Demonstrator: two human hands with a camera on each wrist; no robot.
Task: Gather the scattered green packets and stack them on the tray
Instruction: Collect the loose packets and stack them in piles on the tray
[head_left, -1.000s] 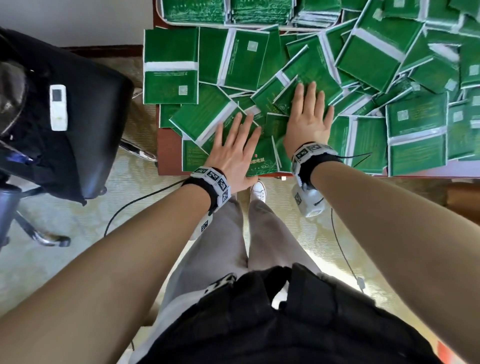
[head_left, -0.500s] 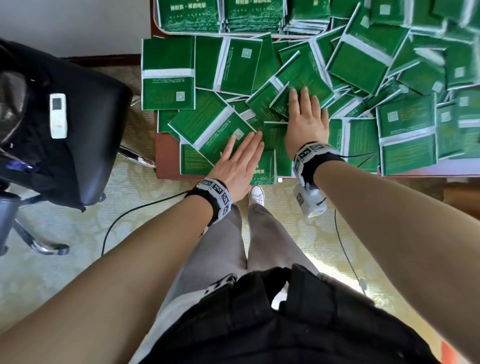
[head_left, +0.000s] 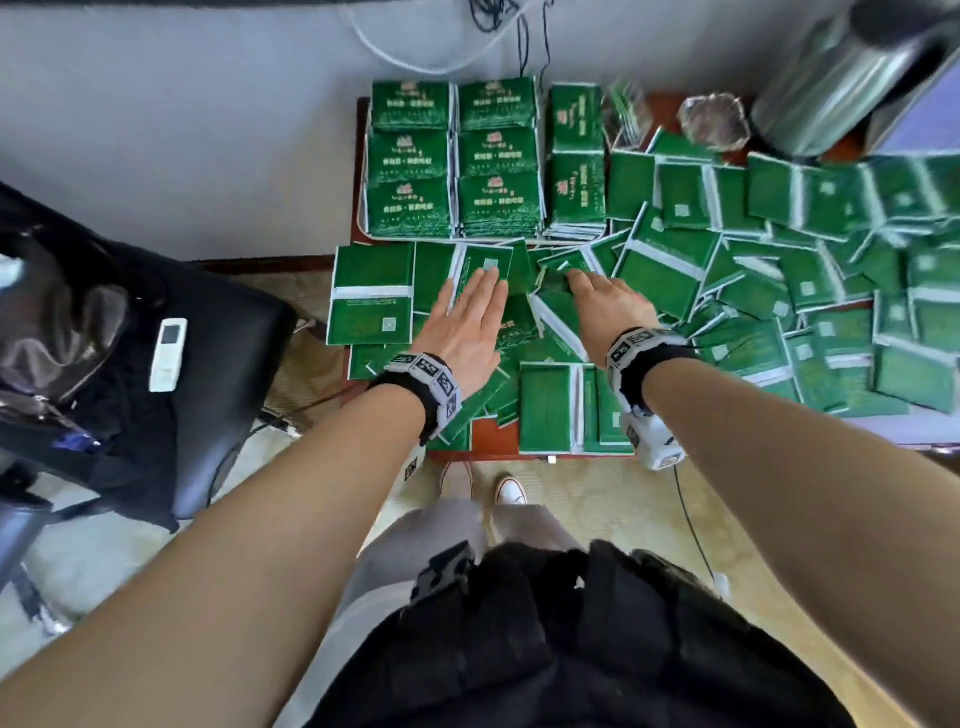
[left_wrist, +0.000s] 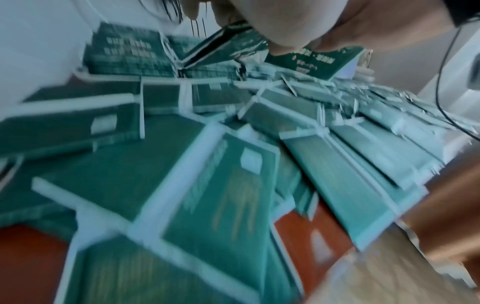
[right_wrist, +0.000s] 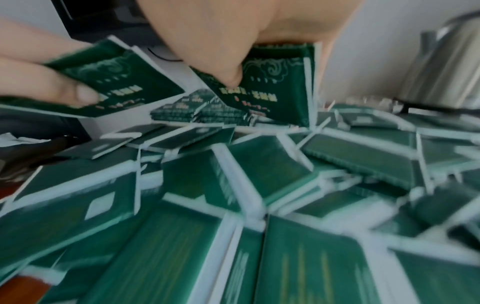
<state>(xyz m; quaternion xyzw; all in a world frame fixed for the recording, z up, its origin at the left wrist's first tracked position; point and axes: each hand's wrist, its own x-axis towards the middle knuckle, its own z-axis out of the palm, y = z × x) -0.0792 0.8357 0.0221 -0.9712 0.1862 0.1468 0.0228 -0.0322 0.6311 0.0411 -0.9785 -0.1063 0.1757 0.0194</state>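
Observation:
Many green packets (head_left: 670, 270) lie scattered over the red-brown table (head_left: 485, 439). Neat stacks of them fill the white tray (head_left: 362, 223) at the back left. My left hand (head_left: 485, 283) reaches over the heap just in front of the tray, with fingers straight on top of one green packet (right_wrist: 109, 78) and the thumb under it, its edge lifted. My right hand (head_left: 574, 283) is beside it with fingers curled, gripping a small bunch of green packets (right_wrist: 278, 86) stood on edge, the thumb pressed on the printed face.
A black office chair (head_left: 130, 374) with a white remote (head_left: 167, 354) on it stands close to the table's left side. A shiny metal kettle (head_left: 852, 78) and a glass dish (head_left: 714, 122) sit at the back right. Cables hang on the wall behind the tray.
Both hands have moved from the near part of the heap toward the tray. The flat right hand has curled round a bunch of packets; the left has lifted one packet.

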